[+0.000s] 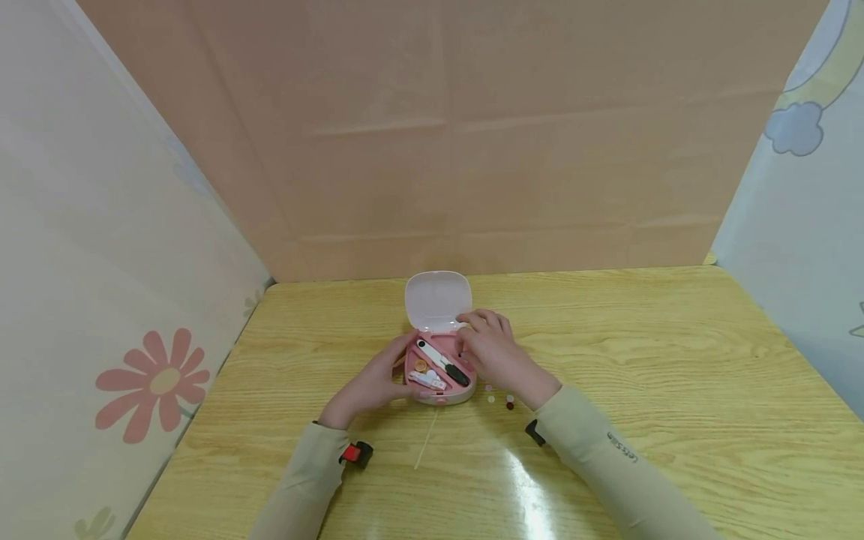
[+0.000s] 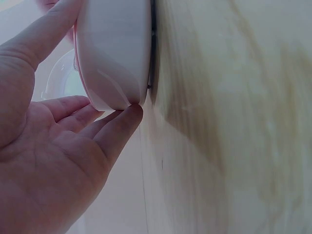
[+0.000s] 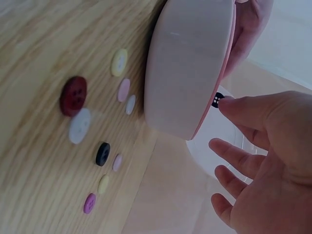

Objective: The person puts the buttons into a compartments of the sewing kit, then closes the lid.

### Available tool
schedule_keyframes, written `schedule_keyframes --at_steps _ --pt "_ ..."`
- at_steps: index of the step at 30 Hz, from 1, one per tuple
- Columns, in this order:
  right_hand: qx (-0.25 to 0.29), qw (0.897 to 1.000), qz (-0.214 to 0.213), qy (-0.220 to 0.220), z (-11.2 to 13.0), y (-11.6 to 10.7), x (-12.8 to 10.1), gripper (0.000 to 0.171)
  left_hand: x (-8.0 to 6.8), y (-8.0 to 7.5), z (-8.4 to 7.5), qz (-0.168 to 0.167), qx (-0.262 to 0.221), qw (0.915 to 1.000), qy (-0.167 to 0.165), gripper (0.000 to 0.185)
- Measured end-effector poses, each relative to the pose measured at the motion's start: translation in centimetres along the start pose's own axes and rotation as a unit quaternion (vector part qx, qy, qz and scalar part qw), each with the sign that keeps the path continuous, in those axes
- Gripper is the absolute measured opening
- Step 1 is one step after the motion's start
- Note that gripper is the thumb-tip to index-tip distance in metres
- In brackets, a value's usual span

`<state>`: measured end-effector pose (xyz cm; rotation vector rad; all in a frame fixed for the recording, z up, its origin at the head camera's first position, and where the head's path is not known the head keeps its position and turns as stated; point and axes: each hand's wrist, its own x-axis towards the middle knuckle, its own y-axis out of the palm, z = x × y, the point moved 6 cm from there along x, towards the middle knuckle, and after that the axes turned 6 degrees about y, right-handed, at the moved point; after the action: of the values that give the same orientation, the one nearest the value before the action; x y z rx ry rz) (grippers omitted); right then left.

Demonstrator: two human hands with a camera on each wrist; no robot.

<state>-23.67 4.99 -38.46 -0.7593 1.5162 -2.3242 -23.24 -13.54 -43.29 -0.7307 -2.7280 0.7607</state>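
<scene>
A small pink and white sewing box (image 1: 451, 400) stands on the table with its pale lid (image 1: 437, 300) raised at the back. My left hand (image 1: 374, 384) grips the box's left side, thumb at the front and fingertips against the outer wall. Over the right side of the tray, my right hand (image 1: 502, 364) pinches a black button (image 3: 217, 100) between thumb and index finger, its other fingers spread loosely. Inside the box lie a white tool with a black end (image 1: 442, 361), a round gold piece (image 1: 421, 365) and small white items (image 1: 427, 380).
Several loose buttons lie on the wooden table to the right of the box, among them a dark red button (image 3: 74, 96), a white button (image 3: 80, 126) and another black button (image 3: 103, 154). A brown panel (image 1: 445, 150) rises behind the table.
</scene>
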Motion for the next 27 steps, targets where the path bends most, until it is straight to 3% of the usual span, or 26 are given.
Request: schedule_keyframes --at_steps 5,12,15,19,27 --pt "0.0 1.0 -0.006 -0.003 0.0 0.0 -0.1 0.009 -0.2 0.1 -0.4 0.001 -0.007 1.0 0.005 0.095" --pt "-0.001 1.0 -0.012 -0.006 -0.1 -0.1 -0.2 0.008 -0.8 -0.3 -3.3 0.008 -0.027 0.9996 0.009 0.092" --pt "-0.001 1.0 -0.013 -0.005 -0.1 -0.1 -0.3 0.008 -0.9 -0.3 -3.6 0.008 -0.029 0.9995 0.009 0.091" --pt "0.007 1.0 -0.007 0.001 -0.3 -0.3 -0.5 0.009 -0.8 -0.3 -3.4 0.009 -0.026 0.9996 0.008 0.092" --pt "0.025 1.0 -0.007 0.013 -0.8 -0.7 -1.2 0.01 -0.1 0.1 -0.4 -0.001 -0.018 0.9998 0.012 0.096"
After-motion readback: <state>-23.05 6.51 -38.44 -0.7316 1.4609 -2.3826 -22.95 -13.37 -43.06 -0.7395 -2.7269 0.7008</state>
